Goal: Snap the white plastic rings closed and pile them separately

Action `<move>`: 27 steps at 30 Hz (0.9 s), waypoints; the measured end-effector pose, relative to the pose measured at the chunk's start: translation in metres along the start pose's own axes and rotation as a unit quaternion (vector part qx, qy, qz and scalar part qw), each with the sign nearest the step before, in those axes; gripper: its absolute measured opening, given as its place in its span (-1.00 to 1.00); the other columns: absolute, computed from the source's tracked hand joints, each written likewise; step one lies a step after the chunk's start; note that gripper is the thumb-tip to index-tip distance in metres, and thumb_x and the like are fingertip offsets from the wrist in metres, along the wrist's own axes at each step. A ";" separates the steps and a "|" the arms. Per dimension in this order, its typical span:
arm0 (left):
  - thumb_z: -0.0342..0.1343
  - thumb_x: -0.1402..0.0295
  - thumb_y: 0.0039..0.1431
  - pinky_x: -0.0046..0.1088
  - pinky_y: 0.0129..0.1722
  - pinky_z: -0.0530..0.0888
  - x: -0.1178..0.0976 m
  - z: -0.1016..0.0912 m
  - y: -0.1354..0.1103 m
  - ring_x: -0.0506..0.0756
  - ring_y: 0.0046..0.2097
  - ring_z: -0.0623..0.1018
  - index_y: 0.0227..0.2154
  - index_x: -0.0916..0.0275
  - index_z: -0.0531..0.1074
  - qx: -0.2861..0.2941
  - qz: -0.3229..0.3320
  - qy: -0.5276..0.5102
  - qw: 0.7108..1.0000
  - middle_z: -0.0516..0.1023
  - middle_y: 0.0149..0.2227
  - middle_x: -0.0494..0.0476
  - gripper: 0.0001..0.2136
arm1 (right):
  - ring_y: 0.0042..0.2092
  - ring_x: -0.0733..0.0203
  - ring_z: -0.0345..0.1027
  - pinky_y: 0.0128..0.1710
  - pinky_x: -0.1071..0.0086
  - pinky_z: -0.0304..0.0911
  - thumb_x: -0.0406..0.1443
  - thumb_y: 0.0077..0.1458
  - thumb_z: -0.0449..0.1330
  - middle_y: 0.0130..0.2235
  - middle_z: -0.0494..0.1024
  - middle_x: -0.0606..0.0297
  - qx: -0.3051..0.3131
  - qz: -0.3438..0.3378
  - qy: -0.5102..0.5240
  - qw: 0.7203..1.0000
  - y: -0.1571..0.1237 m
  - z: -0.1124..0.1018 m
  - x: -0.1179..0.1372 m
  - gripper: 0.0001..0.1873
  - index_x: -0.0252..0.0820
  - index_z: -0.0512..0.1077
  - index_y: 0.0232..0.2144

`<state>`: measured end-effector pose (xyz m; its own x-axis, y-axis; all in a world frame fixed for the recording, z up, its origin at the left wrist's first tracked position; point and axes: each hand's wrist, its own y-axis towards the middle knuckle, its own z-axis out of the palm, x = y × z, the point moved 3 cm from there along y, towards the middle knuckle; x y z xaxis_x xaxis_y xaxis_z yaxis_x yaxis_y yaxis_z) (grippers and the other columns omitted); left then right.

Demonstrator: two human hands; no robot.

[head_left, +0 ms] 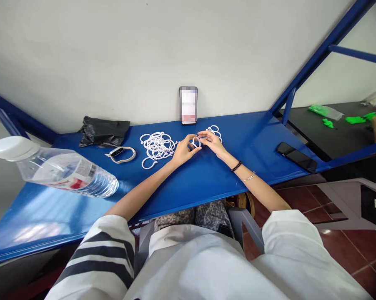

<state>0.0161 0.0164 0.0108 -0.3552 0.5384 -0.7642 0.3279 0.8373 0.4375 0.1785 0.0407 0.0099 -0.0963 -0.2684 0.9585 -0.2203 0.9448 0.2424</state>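
Over the middle of the blue table, my left hand (184, 151) pinches a white plastic ring (196, 142) between thumb and fingers. My right hand (213, 143) meets it from the other side, its fingertips closed at the ring's right edge. Left of my hands lies a tangled pile of similar white rings (158, 146), some with a small knob showing. A few more white rings (215, 131) lie just behind my right hand, partly hidden by it.
A large water bottle (72, 171) stands at the left, near a pale-strapped watch (121, 154) and a black plastic bag (103, 131). One phone (188, 105) leans against the wall; another phone (296, 157) lies at the right edge. Green pieces (355, 119) sit on a neighbouring black table.
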 end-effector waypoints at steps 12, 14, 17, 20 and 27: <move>0.17 0.11 0.16 -0.50 -0.40 0.46 0.007 0.000 0.001 -0.06 -0.48 0.45 0.02 0.24 0.38 -0.036 0.021 0.064 0.997 0.52 -0.17 0.14 -0.57 | -0.43 0.31 0.36 -0.45 0.41 0.34 -0.10 -0.07 0.32 -0.35 0.55 0.25 -0.017 0.035 0.014 0.999 0.001 -0.003 -0.005 -0.65 -0.20 0.51 -0.28; 0.16 0.13 0.18 -0.51 -0.40 0.45 0.008 0.000 0.002 -0.07 -0.49 0.44 -0.03 0.23 0.41 -0.045 0.016 0.067 0.997 0.53 -0.20 0.12 -0.63 | -0.46 0.32 0.34 -0.49 0.43 0.30 -0.13 -0.08 0.32 -0.39 0.54 0.27 -0.044 0.037 0.016 0.998 0.002 -0.005 -0.004 -0.68 -0.21 0.51 -0.30; 0.13 0.16 0.21 -0.51 -0.40 0.44 0.010 -0.001 0.002 -0.06 -0.48 0.44 -0.13 0.24 0.45 -0.057 0.010 0.076 0.995 0.55 -0.26 0.09 -0.71 | -0.47 0.32 0.34 -0.49 0.43 0.29 -0.14 -0.07 0.31 -0.43 0.52 0.28 -0.073 0.039 0.007 0.997 0.003 -0.009 -0.003 -0.70 -0.22 0.52 -0.31; 0.10 0.18 0.24 -0.51 -0.40 0.42 0.010 -0.001 0.001 -0.04 -0.47 0.44 -0.20 0.24 0.46 -0.065 0.006 0.083 0.994 0.56 -0.31 0.07 -0.76 | -0.48 0.31 0.34 -0.50 0.42 0.29 -0.12 -0.07 0.30 -0.44 0.53 0.29 -0.082 0.044 -0.008 0.996 0.003 -0.010 -0.003 -0.70 -0.21 0.53 -0.32; 0.10 0.15 0.23 -0.51 -0.43 0.39 0.004 0.000 -0.001 -0.05 -0.49 0.41 -0.25 0.24 0.45 -0.052 0.022 0.109 0.992 0.53 -0.35 0.05 -0.76 | -0.53 0.34 0.33 -0.55 0.44 0.26 -0.17 -0.05 0.27 -0.40 0.56 0.28 -0.079 0.034 -0.034 0.996 0.001 -0.009 -0.003 -0.76 -0.21 0.53 -0.35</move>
<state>0.0144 0.0178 0.0070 -0.5270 0.5721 -0.6284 0.2581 0.8123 0.5230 0.1877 0.0445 0.0091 -0.1714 -0.2103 0.9625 -0.0565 0.9774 0.2035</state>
